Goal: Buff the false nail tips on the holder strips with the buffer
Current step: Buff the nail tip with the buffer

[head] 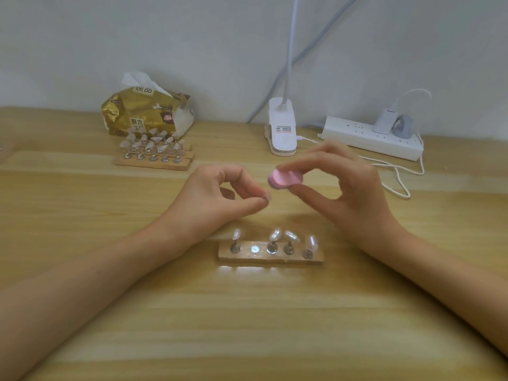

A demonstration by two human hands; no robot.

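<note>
your left hand (217,199) is centre frame, thumb and forefinger curled together, pinching a small false nail tip (267,196) at the fingertips. your right hand (351,185), just right of it, grips the pink buffer (286,178), thumb underneath, fingers on top. the buffer is up and right of the pinched tip, very close; too blurred to tell if they touch. lower centre, a wooden holder strip (270,258) lies on the wooden table (247,325), carrying four nail tips (275,234) on metal stands and one bare metal disc (255,248), second from the left. upper left, stacked holder strips (154,160) full of tips sit in front of a gold tissue pack (143,111). upper right, a white clip lamp (281,130) and a white power strip (371,137) sit by the wall.
</note>
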